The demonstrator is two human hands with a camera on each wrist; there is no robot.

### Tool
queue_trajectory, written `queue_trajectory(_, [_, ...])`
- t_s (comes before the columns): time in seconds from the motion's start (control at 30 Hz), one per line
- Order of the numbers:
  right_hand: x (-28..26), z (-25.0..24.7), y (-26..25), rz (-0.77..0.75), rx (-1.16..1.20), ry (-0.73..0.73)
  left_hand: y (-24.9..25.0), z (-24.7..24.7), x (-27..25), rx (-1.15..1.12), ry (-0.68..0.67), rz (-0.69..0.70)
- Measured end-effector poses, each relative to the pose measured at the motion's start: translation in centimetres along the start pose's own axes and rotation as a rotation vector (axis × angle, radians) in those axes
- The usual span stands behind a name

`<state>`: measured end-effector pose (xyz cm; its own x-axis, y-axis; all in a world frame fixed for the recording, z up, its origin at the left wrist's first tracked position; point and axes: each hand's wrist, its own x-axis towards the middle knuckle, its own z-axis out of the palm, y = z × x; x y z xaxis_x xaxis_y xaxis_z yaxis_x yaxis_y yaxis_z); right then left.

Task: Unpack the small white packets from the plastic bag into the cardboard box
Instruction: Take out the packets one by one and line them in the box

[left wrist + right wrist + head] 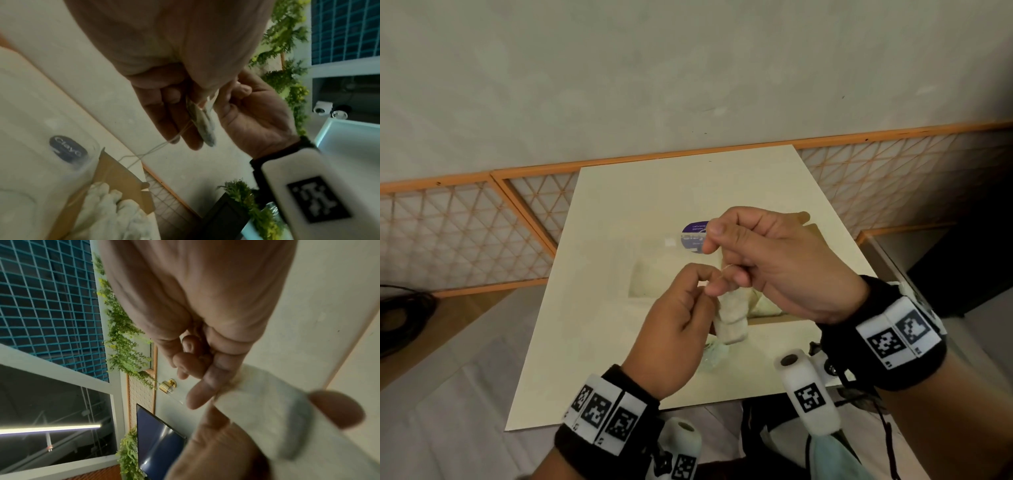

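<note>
A small white packet (pixel 731 320) hangs above the cream table (pixel 619 212), between my two hands. My left hand (pixel 702 279) pinches its top from the left, and my right hand (pixel 729 277) pinches the same top edge from the right. A thin thread (pixel 164 144) trails off the packet (pixel 203 123). The right wrist view shows the packet (pixel 263 402) close up and blurred. The clear plastic bag (pixel 674 243) with a purple sticker (pixel 693 236) lies flat beyond my hands. The cardboard box (pixel 119 175) stands under my right hand with several white packets (pixel 109 209) in it.
An orange lattice fence (pixel 465 233) runs behind the table, below a pale wall. Black cables (pixel 400 318) lie on the floor at the left. A bit of crumpled clear plastic (pixel 714 353) lies on the table below the hanging packet. A dark cabinet (pixel 962 267) stands at the right.
</note>
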<state>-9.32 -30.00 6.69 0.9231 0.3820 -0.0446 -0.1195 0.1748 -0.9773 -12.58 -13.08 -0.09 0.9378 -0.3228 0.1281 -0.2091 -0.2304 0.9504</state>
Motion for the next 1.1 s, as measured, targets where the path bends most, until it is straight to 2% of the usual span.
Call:
queue_trajectory(0.13, [0.5,0.4,1.1,0.002,0.057,0.036,0.9,0.0,0.3,-0.298,-0.021,-0.077])
queue_trajectory(0.53, [0.9,0.0,2.4,0.001,0.151,0.13,0.6,-0.5,0.7,-0.506,0.038,-0.213])
queue_trajectory(0.67, [0.9,-0.1,2.5,0.032,0.207,0.117,-0.3,-0.2,0.7,-0.333,-0.005,-0.09])
queue_trajectory(0.73, [0.8,-0.4,2.4,0.047,0.205,0.082,-0.9,-0.1,0.8,-0.327,-0.013,-0.084])
queue_trajectory(0.8, [0.8,-0.8,2.0,0.024,0.104,0.068,-1.0,-0.2,0.7,-0.313,-0.037,-0.105])
queue_trajectory(0.93, [1.5,-1.7,1.2,-0.075,-0.142,0.119,-1.4,0.1,0.4,-0.129,-0.08,-0.122])
queue_trajectory(1.1, [3.0,-3.3,2.0,-0.024,-0.26,0.163,-1.9,0.4,0.3,-0.057,-0.133,-0.114])
